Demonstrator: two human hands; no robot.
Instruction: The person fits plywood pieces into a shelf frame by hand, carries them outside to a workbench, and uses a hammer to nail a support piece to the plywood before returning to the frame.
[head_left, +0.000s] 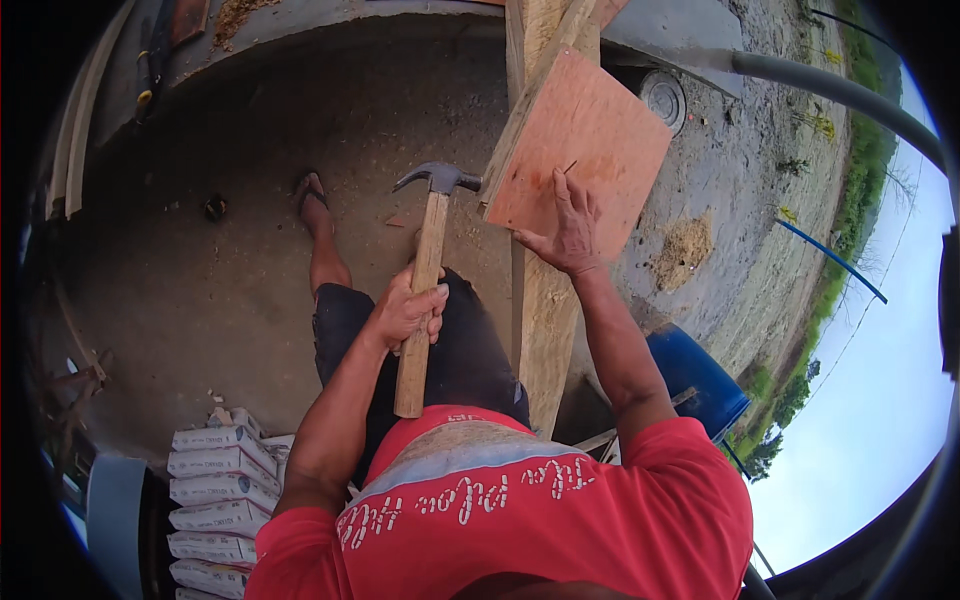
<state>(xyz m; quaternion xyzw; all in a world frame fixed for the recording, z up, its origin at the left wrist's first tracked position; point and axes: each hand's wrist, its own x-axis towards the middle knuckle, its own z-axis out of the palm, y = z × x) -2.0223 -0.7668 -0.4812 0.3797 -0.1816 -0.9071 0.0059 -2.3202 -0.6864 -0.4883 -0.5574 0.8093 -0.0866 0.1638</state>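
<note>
The left hand grips the wooden handle of a claw hammer, its head near the lower end of a wooden strip. The right hand lies spread on a reddish plywood panel, fingertips beside a thin nail; the panel sits over a wooden beam.

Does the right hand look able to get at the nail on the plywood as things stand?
Likely yes: the right hand is at the plywood, a fingertip right by the nail; the hammer sits off to the left.
</note>
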